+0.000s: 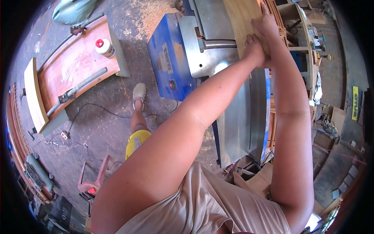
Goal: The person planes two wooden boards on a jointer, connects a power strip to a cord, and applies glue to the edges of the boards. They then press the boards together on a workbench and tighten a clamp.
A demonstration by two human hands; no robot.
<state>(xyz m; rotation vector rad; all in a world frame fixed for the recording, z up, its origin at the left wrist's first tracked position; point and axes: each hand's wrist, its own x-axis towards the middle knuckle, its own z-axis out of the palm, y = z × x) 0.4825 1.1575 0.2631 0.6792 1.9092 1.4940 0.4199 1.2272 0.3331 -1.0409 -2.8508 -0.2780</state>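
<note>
A pale wooden board [241, 15] lies on the metal bed [233, 128] of a blue machine [167, 58] at the top centre. My left hand [256, 52] is on the board's near end, its fingers bent and pressed on the top face. Just beyond it, my right hand [268, 24] grips the board's right edge, with the thumb on top and a finger stretched forward. Some of its other fingers are hidden. The two hands are close together, and both forearms reach across the machine bed.
On the left, a curved wooden panel [78, 58] carries bar clamps [83, 84] and a white bottle with a red cap [104, 48]. A black cable [105, 111] crosses the floor near a foot in a light clog [139, 93]. Wooden shelving [307, 43] stands at right.
</note>
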